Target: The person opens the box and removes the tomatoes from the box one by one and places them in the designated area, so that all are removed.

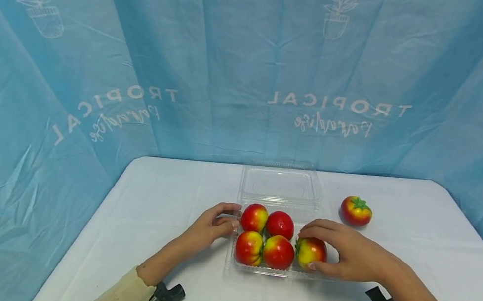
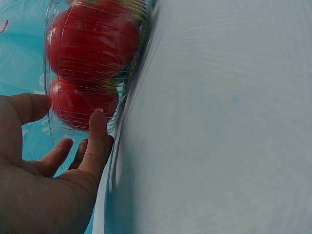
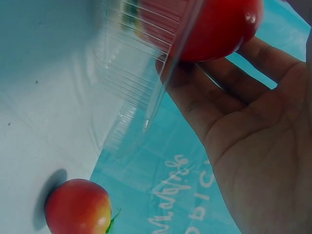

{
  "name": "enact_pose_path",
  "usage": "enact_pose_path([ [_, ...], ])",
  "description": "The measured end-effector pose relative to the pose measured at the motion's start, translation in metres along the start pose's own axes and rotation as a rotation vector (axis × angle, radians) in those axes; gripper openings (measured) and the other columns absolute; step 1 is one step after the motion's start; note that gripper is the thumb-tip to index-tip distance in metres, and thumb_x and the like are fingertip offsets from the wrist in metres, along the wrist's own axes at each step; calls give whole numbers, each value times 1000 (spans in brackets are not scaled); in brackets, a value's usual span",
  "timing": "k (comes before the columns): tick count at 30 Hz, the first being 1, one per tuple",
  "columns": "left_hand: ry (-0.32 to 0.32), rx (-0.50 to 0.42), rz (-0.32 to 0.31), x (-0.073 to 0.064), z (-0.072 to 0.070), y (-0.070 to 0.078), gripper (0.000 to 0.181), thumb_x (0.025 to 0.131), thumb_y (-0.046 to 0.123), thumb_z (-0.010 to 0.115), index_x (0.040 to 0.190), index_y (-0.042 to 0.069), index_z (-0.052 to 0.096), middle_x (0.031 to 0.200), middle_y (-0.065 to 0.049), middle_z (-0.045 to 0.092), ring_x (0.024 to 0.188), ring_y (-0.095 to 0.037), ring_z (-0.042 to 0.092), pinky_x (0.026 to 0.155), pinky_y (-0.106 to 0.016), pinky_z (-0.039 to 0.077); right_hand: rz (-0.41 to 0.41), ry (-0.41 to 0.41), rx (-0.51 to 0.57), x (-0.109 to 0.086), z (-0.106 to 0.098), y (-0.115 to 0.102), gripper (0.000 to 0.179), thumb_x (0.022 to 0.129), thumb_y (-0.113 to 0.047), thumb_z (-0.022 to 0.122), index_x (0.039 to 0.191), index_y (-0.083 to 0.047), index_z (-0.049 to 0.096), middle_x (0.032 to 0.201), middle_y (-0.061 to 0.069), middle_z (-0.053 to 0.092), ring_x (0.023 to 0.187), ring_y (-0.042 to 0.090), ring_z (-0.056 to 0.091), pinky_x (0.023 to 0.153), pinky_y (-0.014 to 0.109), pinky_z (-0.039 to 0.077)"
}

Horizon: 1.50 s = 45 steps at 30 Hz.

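Observation:
A clear plastic clamshell box (image 1: 254, 269) holds several red-and-yellow tomatoes in two rows, such as the front-left tomato (image 1: 249, 248). Its lid (image 1: 281, 184) is laid back behind it. My right hand (image 1: 348, 252) grips a tomato (image 1: 311, 253) at the box's front right, fingers behind it and thumb in front; the right wrist view shows this tomato (image 3: 222, 29) above the box's rim. At the left end, my left hand (image 1: 213, 227) touches the box wall with fairly straight fingers. In the left wrist view, fingertips (image 2: 97, 122) rest against the clear side.
Another tomato (image 1: 356, 212) with a green leafy top sits on the white table (image 1: 164, 201), behind my right hand. A blue printed curtain (image 1: 241, 71) hangs behind the table and round its sides.

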State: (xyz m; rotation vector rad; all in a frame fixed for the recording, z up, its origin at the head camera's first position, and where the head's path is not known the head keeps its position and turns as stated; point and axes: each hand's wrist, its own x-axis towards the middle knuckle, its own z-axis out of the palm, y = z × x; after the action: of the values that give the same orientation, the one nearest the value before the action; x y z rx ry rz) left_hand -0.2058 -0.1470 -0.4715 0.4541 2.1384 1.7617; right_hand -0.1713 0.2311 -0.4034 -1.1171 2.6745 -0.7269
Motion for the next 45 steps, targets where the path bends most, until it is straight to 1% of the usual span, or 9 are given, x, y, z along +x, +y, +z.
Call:
enact_pose_path([
  [8, 1, 11, 2, 0, 1, 1, 56, 106, 27, 67, 155, 7, 48, 152, -14, 54, 137, -32, 59, 105, -38, 58, -40, 35, 21, -3, -6, 0, 59, 83, -36, 91, 136, -31, 66, 137, -15, 62, 125, 13, 62, 97, 36, 62],
  [15, 0, 10, 0, 1, 0, -1, 57, 106, 27, 67, 155, 7, 48, 152, -14, 54, 137, -32, 59, 104, -38, 58, -61, 68, 26, -7, -10, 2, 60, 82, -33, 93, 136, -32, 66, 136, -16, 62, 124, 11, 62, 95, 29, 61],
  [21, 1, 13, 3, 0, 1, -1, 57, 106, 27, 67, 155, 6, 47, 153, -15, 54, 137, -32, 59, 105, -39, 58, -37, 88, 21, -9, -14, 2, 61, 81, -34, 94, 135, -35, 65, 133, -17, 61, 121, 11, 61, 92, 28, 62],
  [25, 4, 18, 0, 0, 1, 0, 57, 106, 28, 67, 155, 7, 48, 153, -14, 54, 138, -32, 58, 105, -39, 57, -26, 101, 17, -11, -18, 1, 62, 80, -35, 94, 134, -34, 65, 133, -17, 61, 120, 10, 60, 91, 27, 62],
  [30, 6, 16, 5, 0, 1, 1, 56, 106, 27, 67, 154, 7, 48, 152, -15, 54, 138, -33, 58, 105, -39, 57, -9, 126, -14, -13, -23, 1, 64, 78, -35, 96, 134, -33, 65, 133, -18, 61, 120, 10, 60, 90, 27, 62],
  [35, 4, 15, 3, 1, 1, 1, 56, 106, 27, 67, 155, 6, 48, 152, -14, 54, 139, -32, 57, 105, -38, 57, 28, 148, -35, -15, -27, 1, 68, 74, -32, 98, 134, -33, 65, 133, -16, 60, 122, 14, 59, 88, 26, 62],
  [38, 2, 16, 4, 1, 0, 0, 57, 106, 28, 67, 155, 6, 47, 152, -14, 54, 139, -32, 57, 105, -38, 57, 36, 164, -32, -17, -29, 2, 71, 71, -29, 100, 133, -33, 66, 133, -15, 60, 122, 15, 58, 86, 26, 62],
  [41, 1, 17, 5, 1, 1, 0, 56, 106, 28, 67, 155, 6, 47, 152, -14, 54, 139, -32, 57, 105, -38, 57, 20, 188, -39, -18, -30, 4, 72, 70, -26, 101, 132, -32, 66, 133, -15, 60, 121, 13, 58, 86, 26, 62],
  [45, 9, 15, -6, 0, 1, 1, 54, 106, 27, 67, 154, 9, 49, 151, -13, 55, 138, -32, 58, 105, -37, 57, -33, 224, -57, -19, -32, 8, 71, 70, -21, 101, 132, -29, 66, 132, -15, 60, 119, 9, 56, 88, 25, 62],
])
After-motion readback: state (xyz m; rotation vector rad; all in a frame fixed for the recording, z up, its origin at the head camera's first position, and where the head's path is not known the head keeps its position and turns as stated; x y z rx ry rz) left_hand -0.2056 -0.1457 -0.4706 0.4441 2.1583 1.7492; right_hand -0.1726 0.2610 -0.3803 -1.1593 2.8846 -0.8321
